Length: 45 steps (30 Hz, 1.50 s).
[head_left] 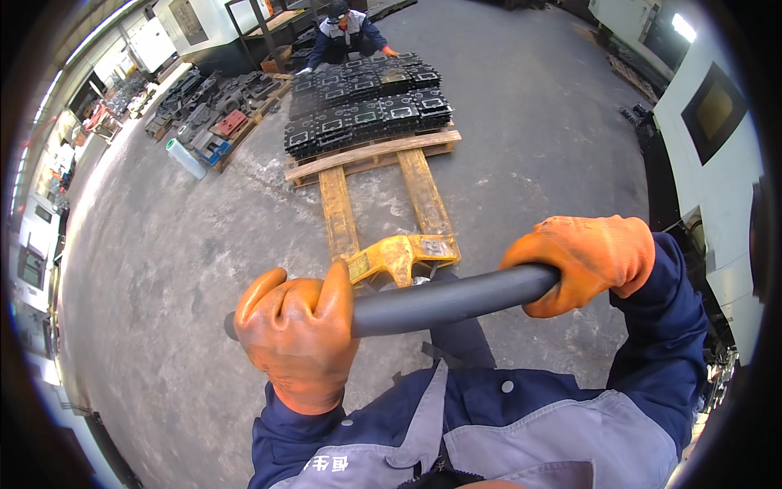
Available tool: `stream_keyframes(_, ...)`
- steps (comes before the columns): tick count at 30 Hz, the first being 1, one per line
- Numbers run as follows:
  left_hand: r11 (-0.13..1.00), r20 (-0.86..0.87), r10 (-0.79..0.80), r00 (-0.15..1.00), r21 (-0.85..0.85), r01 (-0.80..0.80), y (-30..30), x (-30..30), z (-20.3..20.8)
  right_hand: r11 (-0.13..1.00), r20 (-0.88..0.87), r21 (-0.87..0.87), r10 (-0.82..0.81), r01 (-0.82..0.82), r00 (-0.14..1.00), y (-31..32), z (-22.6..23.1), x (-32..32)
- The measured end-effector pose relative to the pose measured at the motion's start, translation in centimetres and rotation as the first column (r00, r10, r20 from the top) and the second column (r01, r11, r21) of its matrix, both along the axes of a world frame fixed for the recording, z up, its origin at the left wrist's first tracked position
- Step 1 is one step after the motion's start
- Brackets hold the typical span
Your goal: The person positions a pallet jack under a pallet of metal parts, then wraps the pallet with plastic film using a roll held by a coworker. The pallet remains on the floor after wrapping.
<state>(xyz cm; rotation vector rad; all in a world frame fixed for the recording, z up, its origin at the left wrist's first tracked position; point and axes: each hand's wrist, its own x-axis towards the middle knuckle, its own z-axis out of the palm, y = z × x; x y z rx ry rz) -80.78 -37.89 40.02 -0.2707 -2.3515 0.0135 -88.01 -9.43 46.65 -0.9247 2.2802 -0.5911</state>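
Note:
Both my hands wear orange coated gloves and grip the thick black handle [448,303] of a pallet jack, held across in front of my chest. My left hand [300,330] wraps its left end, and my right hand [582,261] closes round its right end. Beyond the handle is the jack's worn yellow body [397,254]. Its two yellow forks [425,191] run under a wooden pallet [383,155]. Stacked flat on the pallet are many black metal plates [358,102] with cut-outs.
A co-worker [345,34] in dark blue and grey crouches at the stack's far side, one gloved hand on it. To the left are metal parts [195,110] on pallets and a roll of plastic film [186,158]. White machines [717,155] line the right.

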Motion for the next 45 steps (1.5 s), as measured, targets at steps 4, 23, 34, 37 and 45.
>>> stream_keyframes(4, 0.997, -0.07, -0.053, 0.996, -0.051, 0.049, 0.1, 1.6, 0.0, 0.998, 0.057, 0.061, -0.013, 0.01, 0.998, 0.2, 0.4, 1.4)
stream_keyframes(23, 0.995, -0.038, -0.092, 0.995, 0.03, 0.093, 0.5, 2.3, 0.2, 0.999, -0.117, 0.035, -0.005, 0.009, 0.993, 0.5, 0.4, 2.4)
stream_keyframes(34, 0.998, 0.039, -0.067, 0.997, -0.013, 0.068, 0.6, 2.5, 0.7, 0.998, -0.132, 0.044, -0.031, 0.037, 0.991, 0.5, 0.5, 2.8)
stream_keyframes(37, 0.996, 0.09, -0.084, 0.992, 0.006, 0.084, 0.7, 3.1, 0.5, 0.996, -0.094, 0.056, -0.057, 0.063, 0.994, 0.6, 0.2, 3.2)
stream_keyframes(45, 0.994, -0.045, -0.107, 0.993, 0.012, 0.108, 0.0, 5.9, -0.5, 0.997, -0.109, 0.065, -0.044, 0.051, 0.993, 0.5, -0.9, 6.6)
